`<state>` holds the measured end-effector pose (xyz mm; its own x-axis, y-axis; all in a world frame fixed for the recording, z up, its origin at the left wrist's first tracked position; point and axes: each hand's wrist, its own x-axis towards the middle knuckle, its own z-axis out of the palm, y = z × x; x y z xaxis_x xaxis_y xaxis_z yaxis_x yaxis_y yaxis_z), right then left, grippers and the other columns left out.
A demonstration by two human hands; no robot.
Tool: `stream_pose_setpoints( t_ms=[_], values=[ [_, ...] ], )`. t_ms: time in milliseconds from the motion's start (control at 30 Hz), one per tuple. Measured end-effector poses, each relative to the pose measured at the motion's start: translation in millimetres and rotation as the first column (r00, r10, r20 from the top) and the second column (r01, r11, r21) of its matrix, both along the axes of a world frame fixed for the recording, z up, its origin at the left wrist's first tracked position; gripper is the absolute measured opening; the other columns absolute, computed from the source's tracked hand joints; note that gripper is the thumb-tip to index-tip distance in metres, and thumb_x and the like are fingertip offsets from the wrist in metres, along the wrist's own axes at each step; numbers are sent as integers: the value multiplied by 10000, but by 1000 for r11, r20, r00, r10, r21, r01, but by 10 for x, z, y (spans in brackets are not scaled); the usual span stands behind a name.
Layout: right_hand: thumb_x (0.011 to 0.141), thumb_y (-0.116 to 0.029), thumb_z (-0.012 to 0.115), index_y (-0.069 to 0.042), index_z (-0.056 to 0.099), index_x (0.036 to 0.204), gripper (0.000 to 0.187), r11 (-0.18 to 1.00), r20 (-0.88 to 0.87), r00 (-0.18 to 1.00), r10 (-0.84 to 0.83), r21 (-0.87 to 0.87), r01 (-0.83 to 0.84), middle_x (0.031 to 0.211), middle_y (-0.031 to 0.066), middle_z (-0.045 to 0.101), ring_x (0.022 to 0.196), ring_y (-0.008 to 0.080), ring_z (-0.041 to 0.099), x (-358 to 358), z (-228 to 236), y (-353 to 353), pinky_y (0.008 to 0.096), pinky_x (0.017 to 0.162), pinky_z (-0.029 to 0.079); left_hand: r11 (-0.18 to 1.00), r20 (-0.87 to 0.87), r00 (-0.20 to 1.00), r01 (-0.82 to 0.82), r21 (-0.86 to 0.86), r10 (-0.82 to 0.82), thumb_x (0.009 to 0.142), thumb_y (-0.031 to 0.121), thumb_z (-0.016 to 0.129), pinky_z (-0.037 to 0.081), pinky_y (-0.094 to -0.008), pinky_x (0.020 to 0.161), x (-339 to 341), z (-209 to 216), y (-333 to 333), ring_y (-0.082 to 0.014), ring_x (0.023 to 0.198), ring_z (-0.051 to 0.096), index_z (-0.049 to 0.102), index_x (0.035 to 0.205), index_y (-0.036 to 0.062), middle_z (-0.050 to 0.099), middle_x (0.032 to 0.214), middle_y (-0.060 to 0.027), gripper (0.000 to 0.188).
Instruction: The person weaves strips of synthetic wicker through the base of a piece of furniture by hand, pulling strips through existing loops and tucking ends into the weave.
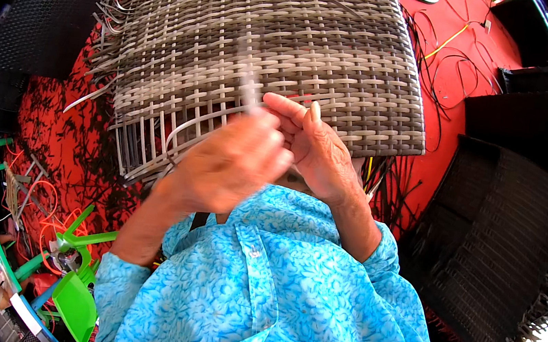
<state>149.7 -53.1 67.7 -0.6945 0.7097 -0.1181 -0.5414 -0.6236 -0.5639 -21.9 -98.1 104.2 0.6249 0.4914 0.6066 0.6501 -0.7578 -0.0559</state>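
A woven panel of grey-brown flat strands [269, 53] lies in front of me, its near left edge an open lattice of bare strips. My left hand [233, 166] is smeared by motion but closed, over the panel's near edge. From its fingers sticks up a pale, narrow, blurred thing [249, 85] whose kind I cannot make out. Beside it, my right hand [325, 153] has the palm turned left, fingers stretched and thumb raised, at the near edge of the weave. A loose light strand [190, 122] curves away left of the hands.
Loose strand ends [102, 58] fringe the panel's left side. Dark scraps litter the red floor [52, 121]. Black woven panels [492, 248] stand at the right, another [53, 10] at upper left. A green fan [76, 283] lies lower left; thin cords [453, 46] run at upper right.
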Motion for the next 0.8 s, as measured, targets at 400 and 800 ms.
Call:
stream_pose_setpoints(
  t_ms=[400, 800],
  values=[
    [941, -201, 463, -79, 507, 1021, 152, 907, -50, 915, -400, -162, 388, 811, 2, 516, 682, 96, 520, 497, -83, 283, 233, 630, 455, 972, 168, 976, 163, -169, -135, 784, 132, 560, 392, -386, 999, 473, -450, -41, -247, 1149, 488, 591, 1095, 77, 536, 1126, -96, 318],
    [876, -143, 570, -91, 597, 1056, 190, 80, 125, -201, -972, 973, 217, 722, 1, 548, 522, 41, 396, 3161, 1121, 1514, 163, 433, 314, 742, 363, 801, -144, -654, 476, 808, 147, 607, 464, -344, 770, 62, -959, 484, -276, 874, 569, 613, 981, 37, 571, 937, -113, 205]
  ],
)
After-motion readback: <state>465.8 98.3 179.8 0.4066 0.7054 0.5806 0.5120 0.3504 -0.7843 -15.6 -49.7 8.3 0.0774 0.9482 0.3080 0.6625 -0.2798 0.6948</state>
